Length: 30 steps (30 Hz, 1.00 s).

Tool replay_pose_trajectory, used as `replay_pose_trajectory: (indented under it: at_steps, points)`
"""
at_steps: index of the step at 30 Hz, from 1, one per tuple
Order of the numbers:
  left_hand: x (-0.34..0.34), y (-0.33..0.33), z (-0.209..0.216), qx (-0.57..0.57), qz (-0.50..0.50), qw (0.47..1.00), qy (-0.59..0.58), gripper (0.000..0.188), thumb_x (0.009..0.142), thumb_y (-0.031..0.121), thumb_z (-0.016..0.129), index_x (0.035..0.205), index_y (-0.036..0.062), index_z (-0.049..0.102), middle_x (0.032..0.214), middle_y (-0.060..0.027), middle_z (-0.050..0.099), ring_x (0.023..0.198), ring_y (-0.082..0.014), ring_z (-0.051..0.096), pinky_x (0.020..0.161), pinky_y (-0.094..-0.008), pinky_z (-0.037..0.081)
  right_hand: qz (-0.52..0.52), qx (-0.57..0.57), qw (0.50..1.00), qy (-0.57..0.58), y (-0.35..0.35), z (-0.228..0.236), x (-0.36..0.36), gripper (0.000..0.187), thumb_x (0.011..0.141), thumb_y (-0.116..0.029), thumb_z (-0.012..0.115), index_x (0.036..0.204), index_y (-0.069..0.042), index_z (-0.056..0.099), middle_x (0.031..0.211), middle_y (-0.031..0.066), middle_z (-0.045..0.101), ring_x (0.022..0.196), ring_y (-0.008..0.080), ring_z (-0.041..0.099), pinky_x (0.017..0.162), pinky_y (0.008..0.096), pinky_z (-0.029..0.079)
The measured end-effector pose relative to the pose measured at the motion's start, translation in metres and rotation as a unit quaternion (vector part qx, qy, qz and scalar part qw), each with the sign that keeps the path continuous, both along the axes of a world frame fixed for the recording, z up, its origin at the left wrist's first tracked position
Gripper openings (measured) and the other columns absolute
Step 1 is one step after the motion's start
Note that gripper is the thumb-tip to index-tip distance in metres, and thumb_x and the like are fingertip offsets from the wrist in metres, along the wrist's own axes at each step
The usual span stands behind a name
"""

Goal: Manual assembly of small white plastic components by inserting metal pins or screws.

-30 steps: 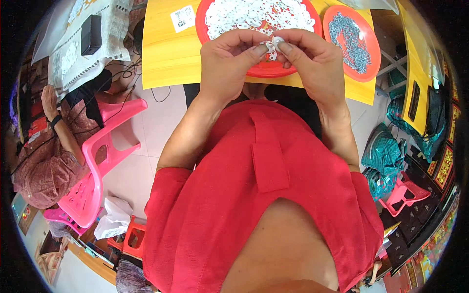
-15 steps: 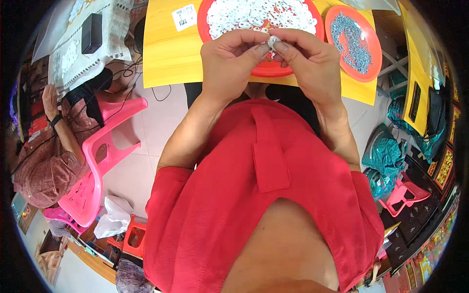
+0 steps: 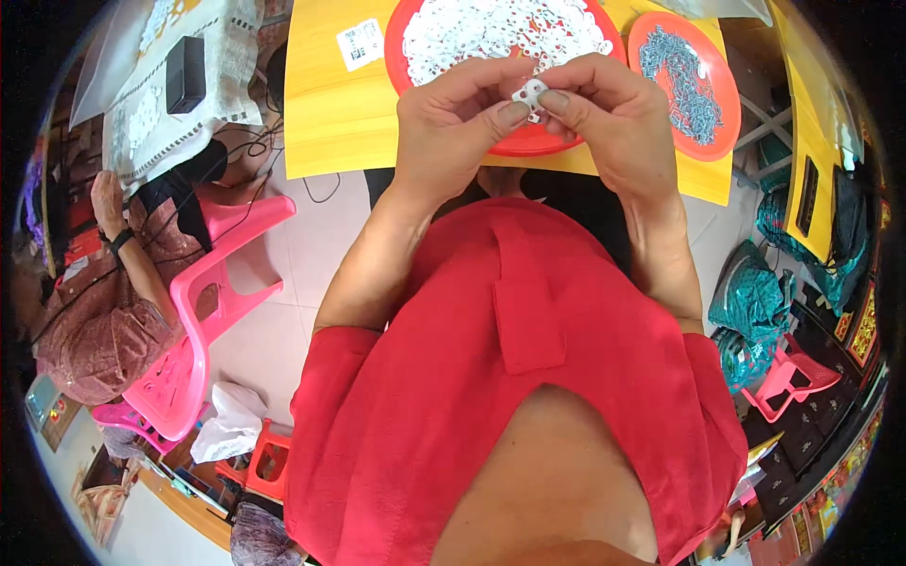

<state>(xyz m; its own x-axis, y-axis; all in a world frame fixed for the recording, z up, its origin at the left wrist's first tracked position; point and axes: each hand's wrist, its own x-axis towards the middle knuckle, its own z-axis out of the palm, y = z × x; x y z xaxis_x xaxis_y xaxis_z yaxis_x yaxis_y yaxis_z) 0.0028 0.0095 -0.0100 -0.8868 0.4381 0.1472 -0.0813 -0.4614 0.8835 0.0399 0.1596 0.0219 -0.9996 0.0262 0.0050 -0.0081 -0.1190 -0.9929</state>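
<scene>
Between my two hands, over the near rim of a round red tray (image 3: 396, 42), is a small white plastic piece (image 3: 530, 92) with holes in it. The thumb and fingertips of my left hand (image 3: 453, 123) pinch it from one side. My right hand (image 3: 618, 118) grips it from the other, its thumb against the piece. Many similar small white pieces (image 3: 500, 33) lie heaped in the tray. To the right, a smaller red tray (image 3: 713, 141) carries a pile of small grey metal screws or nails (image 3: 684, 90).
The trays stand on a yellow table (image 3: 330, 113) with a white printed label (image 3: 360, 44). At left, another person (image 3: 113, 340) sits on a pink chair (image 3: 184, 368) beside a cloth-covered table holding a black box (image 3: 185, 75). Teal bags (image 3: 750, 292) lie at right.
My hands stay together over the tray, and the white piece shows more openly between my thumbs. The whole view has shifted slightly.
</scene>
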Motion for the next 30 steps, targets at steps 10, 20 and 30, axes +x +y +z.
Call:
replay_pose_trajectory:
  at_steps: [10,20,30]
  points:
    - [-0.006,-0.003,-0.011,-0.042,-0.004,0.992,0.115,0.029,0.072,-0.008,0.06,0.099,0.0019,0.062,0.084,-0.0056,0.058,0.08,-0.0127,0.054,0.07,-0.0215,0.042,0.002,-0.003,1.0,0.002,-0.002,0.0,0.0,0.007,0.075,0.001,0.059,0.081,0.002,0.06,0.067,0.0023,0.058,0.058,0.0056,0.052,0.053,0.0177,0.043]
    - [-0.006,0.0,-0.02,-0.042,0.061,0.985,0.155,0.023,0.071,-0.007,0.062,0.093,0.0003,0.063,0.084,-0.0068,0.059,0.077,-0.0135,0.055,0.067,-0.0219,0.044,-0.01,0.063,0.998,0.002,-0.008,-0.005,-0.005,0.004,0.074,0.0,0.06,0.077,0.002,0.061,0.061,0.0016,0.057,0.056,0.0051,0.051,0.05,0.0184,0.041]
    - [-0.009,0.002,-0.028,-0.021,0.047,0.986,0.158,0.022,0.071,-0.006,0.063,0.092,0.0,0.062,0.085,-0.0067,0.058,0.076,-0.0133,0.055,0.067,-0.0216,0.044,0.018,0.041,0.999,-0.019,-0.003,-0.014,-0.006,0.004,0.076,-0.002,0.059,0.078,0.001,0.06,0.063,0.0013,0.057,0.056,0.0049,0.051,0.05,0.0184,0.04]
